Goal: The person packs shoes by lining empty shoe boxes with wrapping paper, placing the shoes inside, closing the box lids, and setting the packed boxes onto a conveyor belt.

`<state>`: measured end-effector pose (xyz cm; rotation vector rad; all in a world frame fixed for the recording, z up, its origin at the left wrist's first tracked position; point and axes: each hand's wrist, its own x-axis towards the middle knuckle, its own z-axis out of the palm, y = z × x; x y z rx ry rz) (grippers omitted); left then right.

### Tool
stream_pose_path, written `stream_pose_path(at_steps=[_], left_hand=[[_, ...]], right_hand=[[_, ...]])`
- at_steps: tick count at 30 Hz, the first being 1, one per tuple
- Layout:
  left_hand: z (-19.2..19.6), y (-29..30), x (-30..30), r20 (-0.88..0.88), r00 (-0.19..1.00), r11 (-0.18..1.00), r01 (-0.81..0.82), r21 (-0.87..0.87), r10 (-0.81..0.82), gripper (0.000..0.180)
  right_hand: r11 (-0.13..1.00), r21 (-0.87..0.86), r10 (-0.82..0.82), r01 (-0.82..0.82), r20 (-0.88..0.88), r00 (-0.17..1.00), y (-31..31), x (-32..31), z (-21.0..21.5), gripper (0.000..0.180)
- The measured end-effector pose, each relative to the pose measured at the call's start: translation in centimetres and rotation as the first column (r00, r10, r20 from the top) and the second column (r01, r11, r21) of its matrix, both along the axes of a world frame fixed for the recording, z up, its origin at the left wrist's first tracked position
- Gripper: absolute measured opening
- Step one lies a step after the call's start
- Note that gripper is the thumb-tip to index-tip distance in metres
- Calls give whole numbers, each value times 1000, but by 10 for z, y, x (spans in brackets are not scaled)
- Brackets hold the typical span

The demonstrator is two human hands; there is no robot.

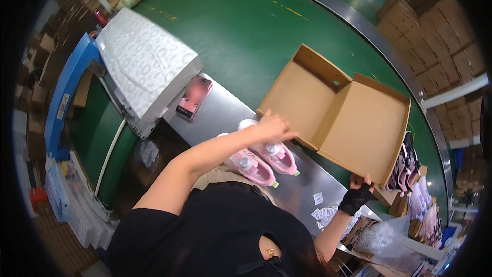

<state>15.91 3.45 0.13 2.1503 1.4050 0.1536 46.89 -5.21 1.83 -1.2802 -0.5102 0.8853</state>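
An open brown cardboard shoebox [359,128] lies in front of me, its lid folded back to the right and its inside bare. My left hand [274,127] reaches across the shoes, its bent fingers closed at the near left edge of the box. My right hand [360,191], in a black fingerless glove, pinches the near right corner of the lid. Below my left forearm, a pair of pink and white shoes [261,166] stands on the metal table [225,110], with clear plastic in their openings. My left forearm and hand partly cover the shoes.
A phone [195,97] lies beside a large white patterned stack [146,64] at the left. Small white packets [325,215] are scattered near my right wrist. More shoes [420,195] stand at the right. Beyond the table runs a green belt [236,31].
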Motion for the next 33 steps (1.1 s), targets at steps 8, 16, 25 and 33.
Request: stream_pose_path(at_steps=[8, 16, 25, 33], left_hand=[[-23, 3, -79, 150, 987, 890, -124, 438, 64, 32], [-28, -31, -178, 466, 849, 717, -485, 500, 250, 24], [-21, -49, -405, -63, 452, 439, -809, 391, 890, 57], [-9, -48, -427, -152, 478, 493, -758, 427, 865, 46]], right_hand=[[880, -469, 466, 74, 883, 45, -110, -16, -127, 37], [911, -401, 409, -96, 851, 331, -81, -69, -66, 19], [821, -266, 397, -504, 902, 170, 71, -198, -5, 57], [520, -795, 768, -313, 595, -237, 86, -253, -35, 56]])
